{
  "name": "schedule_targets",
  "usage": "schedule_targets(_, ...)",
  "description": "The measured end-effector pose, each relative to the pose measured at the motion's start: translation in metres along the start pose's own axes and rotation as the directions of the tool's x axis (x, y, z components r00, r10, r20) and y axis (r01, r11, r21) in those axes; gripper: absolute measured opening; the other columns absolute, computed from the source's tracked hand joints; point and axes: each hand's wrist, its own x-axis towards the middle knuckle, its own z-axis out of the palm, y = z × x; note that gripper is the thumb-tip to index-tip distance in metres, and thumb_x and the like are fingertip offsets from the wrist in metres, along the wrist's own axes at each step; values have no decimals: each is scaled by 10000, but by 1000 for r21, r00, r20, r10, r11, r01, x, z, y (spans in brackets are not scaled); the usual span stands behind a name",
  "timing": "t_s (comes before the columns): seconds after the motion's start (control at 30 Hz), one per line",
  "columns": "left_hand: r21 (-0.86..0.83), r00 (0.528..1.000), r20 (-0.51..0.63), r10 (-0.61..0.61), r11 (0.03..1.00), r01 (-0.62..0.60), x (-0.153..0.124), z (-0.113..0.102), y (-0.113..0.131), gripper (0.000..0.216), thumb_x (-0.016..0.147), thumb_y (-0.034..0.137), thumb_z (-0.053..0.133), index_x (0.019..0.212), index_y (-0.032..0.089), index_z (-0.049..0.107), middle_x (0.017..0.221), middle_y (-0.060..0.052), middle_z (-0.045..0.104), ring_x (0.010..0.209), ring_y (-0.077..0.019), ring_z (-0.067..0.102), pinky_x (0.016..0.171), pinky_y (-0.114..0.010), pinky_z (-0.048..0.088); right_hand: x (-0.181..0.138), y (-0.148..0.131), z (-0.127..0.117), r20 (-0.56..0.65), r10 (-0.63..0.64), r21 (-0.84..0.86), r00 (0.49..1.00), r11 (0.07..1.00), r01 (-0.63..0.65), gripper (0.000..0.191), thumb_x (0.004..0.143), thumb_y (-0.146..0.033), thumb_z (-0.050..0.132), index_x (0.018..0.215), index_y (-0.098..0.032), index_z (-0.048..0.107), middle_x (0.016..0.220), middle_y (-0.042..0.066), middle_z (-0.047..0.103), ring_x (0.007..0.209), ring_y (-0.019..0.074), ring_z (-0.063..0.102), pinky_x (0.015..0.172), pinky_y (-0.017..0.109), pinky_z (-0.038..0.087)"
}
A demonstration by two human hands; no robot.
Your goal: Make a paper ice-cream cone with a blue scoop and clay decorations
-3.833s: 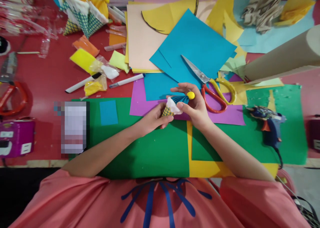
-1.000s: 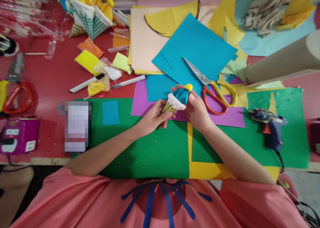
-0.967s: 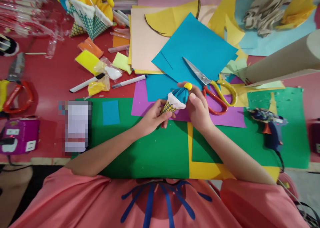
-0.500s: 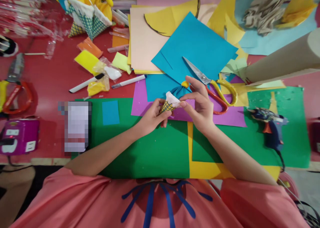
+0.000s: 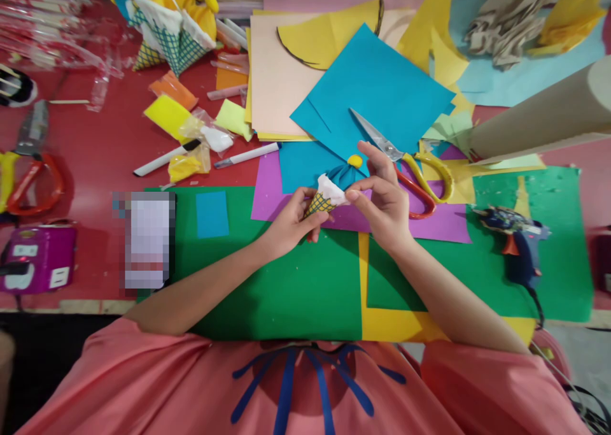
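Observation:
My left hand point(image 5: 292, 223) is wrapped around the lower part of a paper ice cream cone point(image 5: 323, 199). The cone is yellow with a dark green grid, a white wavy rim, a gathered blue top and a small yellow ball at the tip. It tilts up and to the right. With thumb and forefinger, my right hand point(image 5: 382, 209) pinches the white rim on its right side, while other fingers stand raised. Just beyond that hand lie scissors point(image 5: 394, 151) with yellow and red handles, partly on blue paper point(image 5: 367, 85).
Green sheets point(image 5: 286, 288) lie under my forearms. A blurred-out phone point(image 5: 149, 241) lies left, a glue gun point(image 5: 522, 237) right. Similar finished cones point(image 5: 174, 30) stand at the back left. Markers point(image 5: 248, 155), clay packets point(image 5: 167, 116), another pair of scissors point(image 5: 34, 183) and a cardboard tube point(image 5: 544, 110) surround the work area.
Both hands keep the same hold on the cone, with hardly any movement. At the lower left, another person's leg has moved mostly out of view.

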Motion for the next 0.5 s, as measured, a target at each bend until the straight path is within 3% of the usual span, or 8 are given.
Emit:
schedule_targets(0.17,-3,999,-31,-17,1000,17,0,1,1,492,765,441,738,1015,208,384,759,60,604,426,-33,519,394,-177,379,0,-3,1,-5,13,27,1000,1000,-13,122,859,-406,655,837,-289,684,1427,-27,506,1427,287,367,1200,538,261)
schedule_targets(0.3,-35,998,-53,-28,999,27,0,1,0,519,729,404,772,1016,211,385,775,62,611,471,-43,557,433,-179,416,0,-3,1,-11,17,16,1000,1000,-16,164,849,-425,663,793,-271,667,1409,-13,527,1410,292,393,1189,555,278)
schedule_targets(0.5,-145,998,-49,30,989,-37,0,-2,-4,435,812,489,668,1010,195,415,805,19,668,563,-91,631,511,-218,467,1,-4,-2,-8,45,23,999,999,-45,188,867,-429,636,790,-260,667,1403,2,539,1413,285,390,1190,527,291)
